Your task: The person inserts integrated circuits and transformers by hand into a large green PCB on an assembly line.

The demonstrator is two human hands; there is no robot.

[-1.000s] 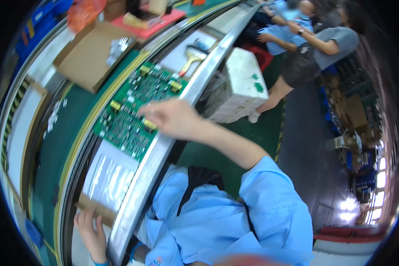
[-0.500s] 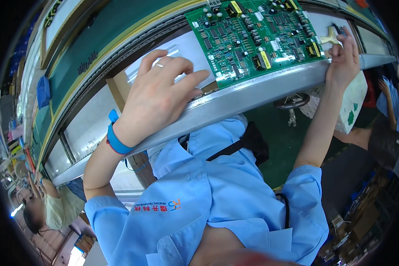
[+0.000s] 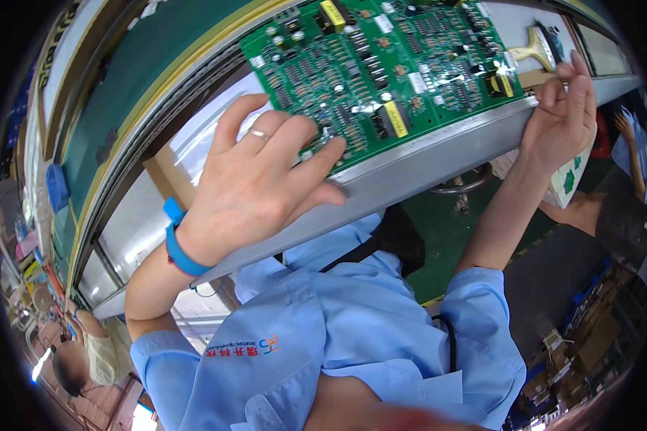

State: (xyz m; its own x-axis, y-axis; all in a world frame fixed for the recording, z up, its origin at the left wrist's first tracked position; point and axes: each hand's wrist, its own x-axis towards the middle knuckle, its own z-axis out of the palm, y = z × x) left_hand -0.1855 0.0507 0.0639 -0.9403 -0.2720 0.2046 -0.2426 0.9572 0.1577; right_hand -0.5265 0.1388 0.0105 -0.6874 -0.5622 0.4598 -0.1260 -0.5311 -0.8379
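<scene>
A large green circuit board [image 3: 366,79] with yellow-labelled transformers, chips and rows of small parts lies along the metal rail of the bench. My left hand [image 3: 262,169] is over the board's near left corner, fingers bent and spread, its index fingertip on or just above the small parts there. Whether it touches them I cannot tell. Past the board's right end, my right hand [image 3: 562,118] is at the rail with its fingers raised and loosely apart, nothing visible in them. Close beyond it lies a brush [image 3: 530,52] with a pale handle and dark bristles.
The grey metal rail [image 3: 424,147] runs between my body and the board. A green strip [image 3: 151,61] with a yellow edge lies beyond. A blue container [image 3: 57,185] stands at the far left. Other people [image 3: 108,355] are at the left and right edges. Cartons [image 3: 597,323] are stacked lower right.
My left hand has come over the board's near left corner from beside it. My right hand has drawn back from the brush, which now shows more fully. The whole view has shifted slightly.
</scene>
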